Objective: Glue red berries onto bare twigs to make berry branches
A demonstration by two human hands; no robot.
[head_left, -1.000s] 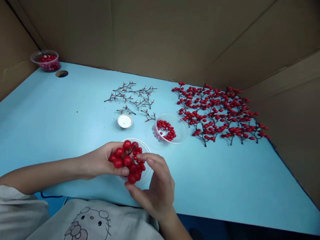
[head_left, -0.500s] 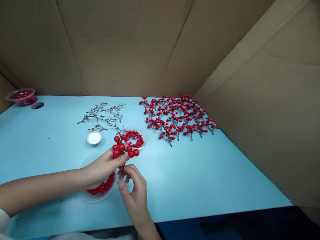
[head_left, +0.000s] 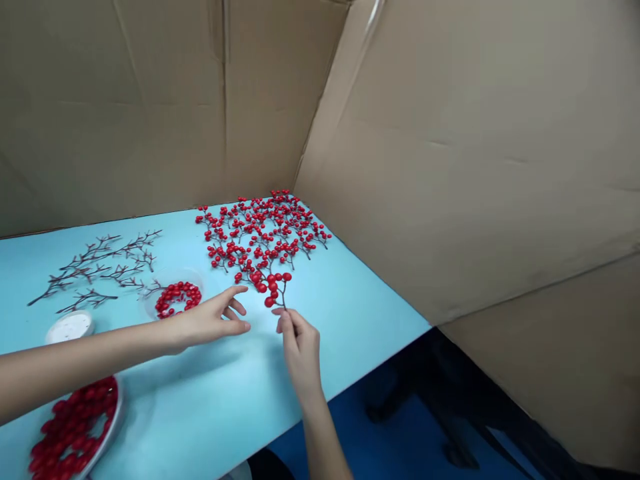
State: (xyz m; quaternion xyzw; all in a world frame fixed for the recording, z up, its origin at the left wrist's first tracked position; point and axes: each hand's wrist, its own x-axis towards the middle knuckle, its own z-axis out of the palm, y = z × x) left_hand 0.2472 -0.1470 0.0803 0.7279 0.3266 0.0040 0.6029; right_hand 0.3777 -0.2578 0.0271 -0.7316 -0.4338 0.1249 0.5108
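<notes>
My right hand (head_left: 301, 343) pinches the stem of a berry twig (head_left: 283, 293), a dark branch tipped with round red berries, held up above the table. Left of it, my left hand (head_left: 220, 317) is empty, its fingers apart and pointing toward the twig without touching it. Just beyond the twig lies a wide group of berry-laden twigs (head_left: 260, 230). Behind my left wrist stands a clear bowl (head_left: 200, 277) with loose red berries (head_left: 175, 297), partly hidden by the arm.
Bare brown twigs (head_left: 95, 270) lie at the left, near a small white dish (head_left: 70, 327). A larger bowl (head_left: 119, 413) of red berries sits at the near left. Cardboard walls (head_left: 450, 167) close in the blue table (head_left: 370, 313) behind and on the right.
The view has turned to the right. My left hand has let go of the berry twig and opened. My right hand now holds the twig by its stem, farther right.
</notes>
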